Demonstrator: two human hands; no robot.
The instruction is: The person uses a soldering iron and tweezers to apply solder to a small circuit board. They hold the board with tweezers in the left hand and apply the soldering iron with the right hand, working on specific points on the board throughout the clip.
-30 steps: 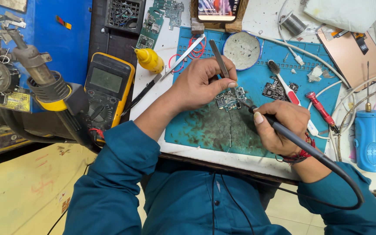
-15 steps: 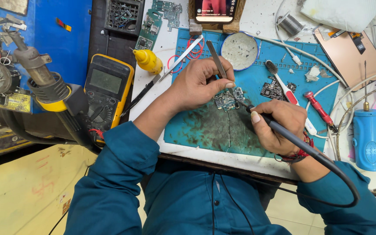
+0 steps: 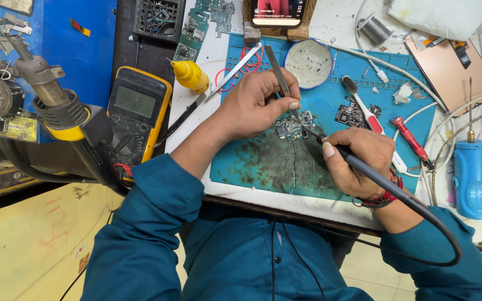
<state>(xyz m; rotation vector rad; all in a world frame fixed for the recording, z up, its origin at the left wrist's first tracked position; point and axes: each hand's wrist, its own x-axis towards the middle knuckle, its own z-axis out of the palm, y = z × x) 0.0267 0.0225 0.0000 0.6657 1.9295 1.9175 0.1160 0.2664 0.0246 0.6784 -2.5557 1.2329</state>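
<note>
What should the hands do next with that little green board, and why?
Probably ease the soldering iron tip a touch closer onto the small circuit board. The right hand aims it at the board's edge, and the left hand already steadies the tweezers there.

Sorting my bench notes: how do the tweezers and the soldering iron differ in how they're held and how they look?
The tweezers are thin bare metal with no cable; the soldering iron has a thick dark handle trailing a black cable. The left hand pinches the tweezers, which rise toward the mat's far edge; the right hand grips the iron like a pen, its cable running back toward the person. Both tips meet at the small circuit board.
</note>
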